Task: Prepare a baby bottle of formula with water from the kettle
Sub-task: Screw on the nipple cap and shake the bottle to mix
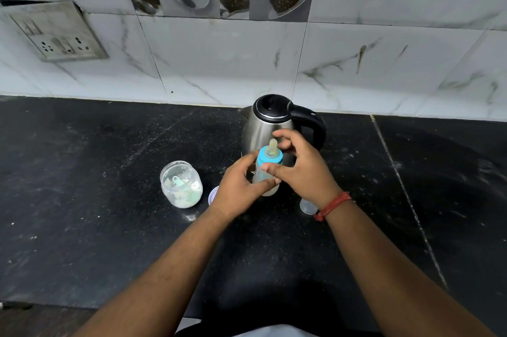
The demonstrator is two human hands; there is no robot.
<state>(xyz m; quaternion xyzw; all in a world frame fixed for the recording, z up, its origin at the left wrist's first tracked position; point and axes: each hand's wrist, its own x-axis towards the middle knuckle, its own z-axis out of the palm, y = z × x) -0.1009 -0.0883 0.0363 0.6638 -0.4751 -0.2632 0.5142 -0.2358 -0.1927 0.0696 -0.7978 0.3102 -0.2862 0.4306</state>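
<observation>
A baby bottle (267,172) with a blue collar and a pale teat stands upright on the black counter (96,199), just in front of the steel kettle (263,128). My left hand (238,188) grips the bottle's body from the left. My right hand (299,166) curls round the blue collar, its thumb on the front and its fingers behind the teat. The kettle's black lid is closed and its handle points right. An open glass jar (181,184) holding white powder and a pale blue scoop sits to the left of the bottle.
A round lid (213,195) lies partly hidden behind my left wrist. A clear plastic cap (307,206) shows under my right wrist. A tiled wall with a socket plate (57,31) rises behind the counter.
</observation>
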